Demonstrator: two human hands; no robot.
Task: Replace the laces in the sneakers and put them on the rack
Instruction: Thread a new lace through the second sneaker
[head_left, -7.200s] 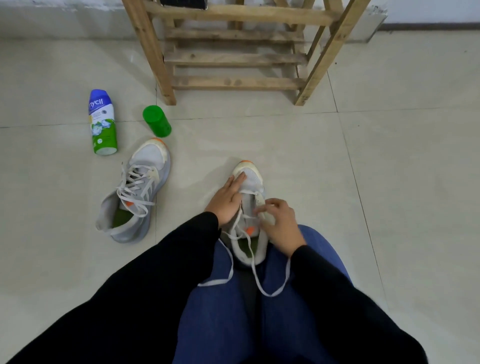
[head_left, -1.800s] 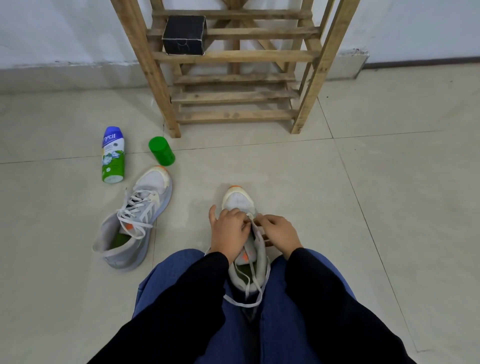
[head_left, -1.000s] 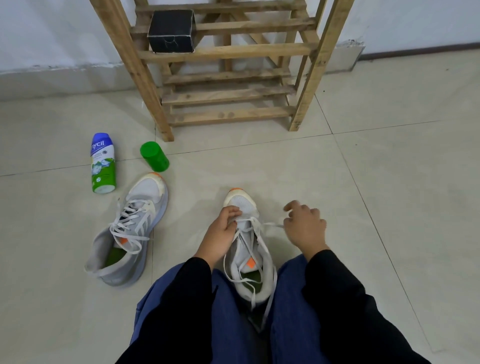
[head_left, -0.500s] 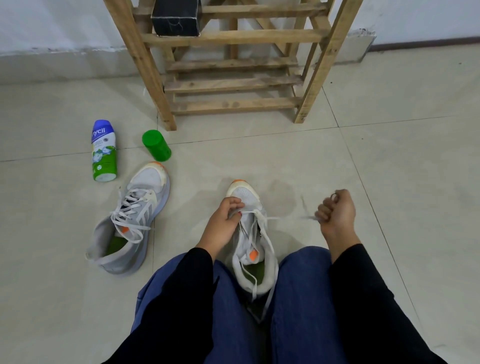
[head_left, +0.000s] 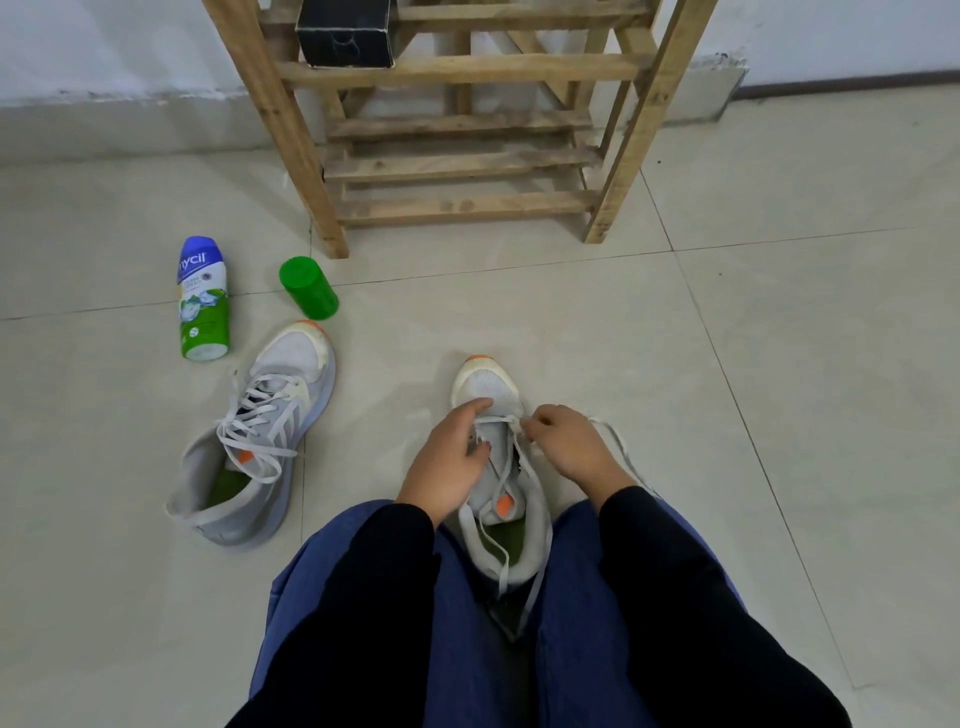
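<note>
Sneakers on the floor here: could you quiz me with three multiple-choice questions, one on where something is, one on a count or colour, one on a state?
1. Where is the black box?
A. On the rack
B. On the floor by the bottle
C. In the person's lap

2. How many sneakers are in view?
A. One
B. Two
C. Three

3. What is the right hand doing?
A. Resting flat on the floor
B. Holding the green cap
C. Pinching a lace at the near sneaker

Answers:
1. A, the box sits on a rack slat.
2. B, the far sneaker lies to the left and the near one stands between the knees under the left hand.
3. C, its fingertips close on the lace beside the eyelets.
</note>
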